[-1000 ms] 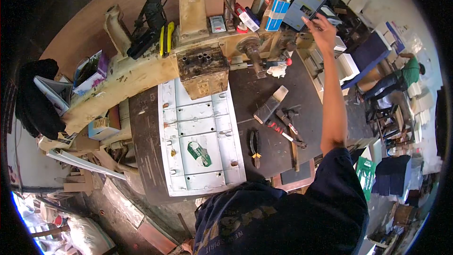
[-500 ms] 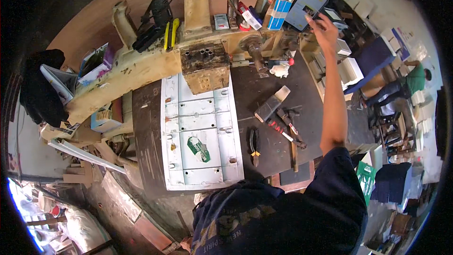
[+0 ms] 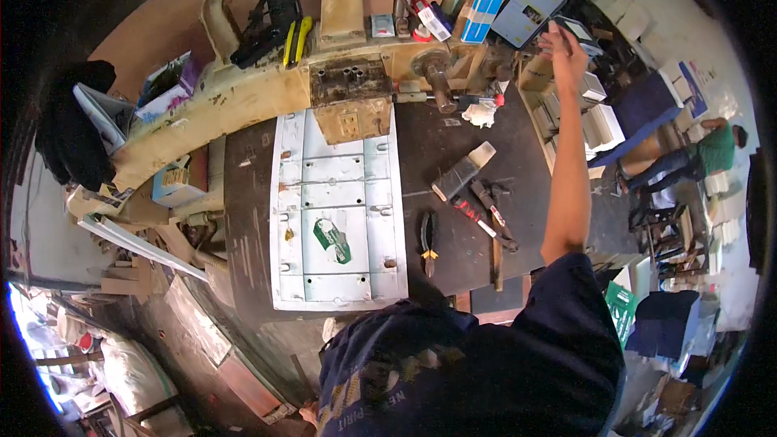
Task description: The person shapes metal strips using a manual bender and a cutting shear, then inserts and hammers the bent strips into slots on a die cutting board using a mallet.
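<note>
My right hand (image 3: 564, 57) is raised at the upper right, its fingers loosely bent and apart with nothing between them. Just beyond its fingertips stands a smartphone (image 3: 528, 10) with a lit screen, leaning by a wooden post. A small patch of skin at the lower edge appears to be my left hand (image 3: 308, 412); its fingers are mostly hidden by my dark shirt. A white panel (image 3: 336, 218) with grid lines, holes and a green label lies in front of me, its far end under a worn machine head (image 3: 350, 101).
Pliers (image 3: 427, 243), a hammer (image 3: 497, 263), a wide brush-like tool (image 3: 463, 171) and a red-marked tool (image 3: 475, 217) lie right of the panel. Yellow cutters (image 3: 298, 42) rest on the curved machine frame (image 3: 243, 105). A person in green (image 3: 712, 150) stands far right.
My right hand has drawn back slightly from the phone's screen, where a fingertip was over it. The whole view has shifted a little. The distant person has changed posture.
</note>
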{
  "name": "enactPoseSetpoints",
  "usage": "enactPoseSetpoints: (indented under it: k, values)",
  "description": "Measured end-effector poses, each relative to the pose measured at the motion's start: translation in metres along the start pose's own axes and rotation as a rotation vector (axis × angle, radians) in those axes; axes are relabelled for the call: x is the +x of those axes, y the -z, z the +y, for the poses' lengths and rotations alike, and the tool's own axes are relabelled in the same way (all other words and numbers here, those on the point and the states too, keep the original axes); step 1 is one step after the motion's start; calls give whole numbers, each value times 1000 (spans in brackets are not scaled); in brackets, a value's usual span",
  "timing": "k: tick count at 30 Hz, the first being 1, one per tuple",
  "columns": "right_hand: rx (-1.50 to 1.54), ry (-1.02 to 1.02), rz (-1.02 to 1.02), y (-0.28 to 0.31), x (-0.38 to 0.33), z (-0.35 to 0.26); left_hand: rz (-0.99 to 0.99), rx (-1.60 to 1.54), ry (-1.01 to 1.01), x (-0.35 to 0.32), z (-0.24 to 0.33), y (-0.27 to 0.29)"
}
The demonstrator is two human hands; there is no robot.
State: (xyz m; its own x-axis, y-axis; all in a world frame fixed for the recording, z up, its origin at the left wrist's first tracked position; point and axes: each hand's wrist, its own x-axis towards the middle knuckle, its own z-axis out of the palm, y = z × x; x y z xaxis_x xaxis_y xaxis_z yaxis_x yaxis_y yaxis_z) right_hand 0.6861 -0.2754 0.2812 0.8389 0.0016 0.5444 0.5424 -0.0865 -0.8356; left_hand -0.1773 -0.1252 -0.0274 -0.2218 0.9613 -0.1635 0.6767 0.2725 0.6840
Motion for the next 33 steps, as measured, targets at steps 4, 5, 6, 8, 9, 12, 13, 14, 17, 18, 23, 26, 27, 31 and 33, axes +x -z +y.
enactPoseSetpoints:
  k: [4,5,6,8,9,12,13,14,17,18,23,26,27,31,33]
  values:
    - [106,-3,144,6,-29,-11,17,-6,3,-3,-1,5]
    - [96,-30,204,6,-40,-16,9,-7,-1,-4,-4,7]
    - [100,-32,195,2,-48,-19,19,-20,-10,-5,-7,8]
    - [205,38,254,-6,-64,-23,33,-44,-12,-9,-15,15]
    - [246,120,213,-13,-77,-24,52,-56,-34,-9,-21,21]
    - [155,204,-21,-89,-151,-56,227,7,-680,-7,-63,74]
    - [241,99,-171,-118,-189,-87,275,37,-617,-4,-72,93]
    - [284,67,-292,-131,-223,-109,-1,-536,-475,3,-67,97]
    - [313,98,-783,-161,-323,-173,274,-962,264,-11,122,117]
    - [292,260,-1037,-169,-352,-194,169,-840,106,-13,144,129]
    - [373,682,-1725,-191,-491,-292,459,77,-363,-34,180,170]
    - [414,886,-1877,-197,-557,-332,591,197,-364,-43,160,205]
    - [368,1037,-1773,-197,-580,-346,608,206,-341,-47,152,221]
    - [465,1050,-1615,-182,-661,-430,687,169,-187,-52,73,291]
    - [557,1167,-1612,-178,-712,-479,612,103,-68,-58,32,328]
